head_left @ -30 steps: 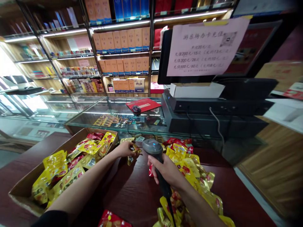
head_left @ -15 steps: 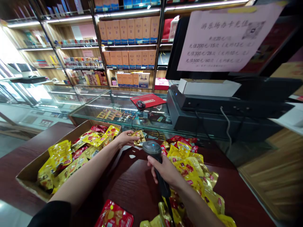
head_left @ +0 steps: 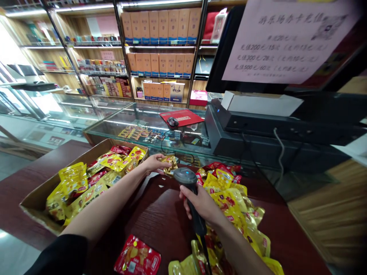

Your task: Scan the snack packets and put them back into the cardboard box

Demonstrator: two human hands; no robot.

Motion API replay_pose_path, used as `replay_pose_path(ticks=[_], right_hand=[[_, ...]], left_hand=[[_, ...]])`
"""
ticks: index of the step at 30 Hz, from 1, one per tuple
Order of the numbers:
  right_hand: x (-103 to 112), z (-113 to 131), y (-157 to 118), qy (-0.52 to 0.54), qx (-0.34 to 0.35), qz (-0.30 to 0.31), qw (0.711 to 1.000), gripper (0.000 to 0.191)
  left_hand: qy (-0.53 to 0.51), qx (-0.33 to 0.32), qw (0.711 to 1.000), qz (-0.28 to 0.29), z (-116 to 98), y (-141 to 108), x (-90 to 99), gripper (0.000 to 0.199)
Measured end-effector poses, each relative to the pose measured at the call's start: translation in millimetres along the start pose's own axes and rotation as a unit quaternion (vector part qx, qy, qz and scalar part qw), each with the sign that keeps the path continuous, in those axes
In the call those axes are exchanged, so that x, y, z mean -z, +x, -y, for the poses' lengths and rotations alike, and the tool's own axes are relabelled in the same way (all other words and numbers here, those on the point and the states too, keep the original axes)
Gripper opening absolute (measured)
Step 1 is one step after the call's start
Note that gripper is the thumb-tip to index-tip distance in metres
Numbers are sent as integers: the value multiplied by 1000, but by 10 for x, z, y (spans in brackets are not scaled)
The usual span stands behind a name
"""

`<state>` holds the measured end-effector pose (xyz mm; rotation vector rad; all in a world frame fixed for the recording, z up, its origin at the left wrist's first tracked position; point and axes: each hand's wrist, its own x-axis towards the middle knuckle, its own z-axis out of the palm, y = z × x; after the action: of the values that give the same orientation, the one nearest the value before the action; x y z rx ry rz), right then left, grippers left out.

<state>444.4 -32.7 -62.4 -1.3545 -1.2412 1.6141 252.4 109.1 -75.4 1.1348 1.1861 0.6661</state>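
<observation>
Left hand (head_left: 153, 164): gold foil snack packet (head_left: 170, 165) pinched lightly, could slip from a loose hold. Right hand (head_left: 200, 204): barcode scanner (head_left: 187, 176) gripped firmly above the desk (head_left: 160, 217).

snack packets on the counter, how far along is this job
Looks partway. Done, it seems: the cardboard box already holds many yellow and red packets. In hand: the left hand holds a gold packet while the right hand grips a barcode scanner. Still left: the big heap of packets on the right of the counter, plus a red packet lying apart.
</observation>
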Motion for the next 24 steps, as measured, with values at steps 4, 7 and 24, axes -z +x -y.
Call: replay_pose_path(ticks=[4,7,24], right_hand=[[-9,7,-5,2,-6,-1,1000,43],[-14,7,-5,-2,-9,3,1000,42],[-12,-15,2,-2,-2,9,1000,42]], left_hand=[[-6,-1,1000,2,26,23,-6,58],[-5,-6,1000,6,35,29,-11,57],[26,-28,999,-13,26,24,-20,58]])
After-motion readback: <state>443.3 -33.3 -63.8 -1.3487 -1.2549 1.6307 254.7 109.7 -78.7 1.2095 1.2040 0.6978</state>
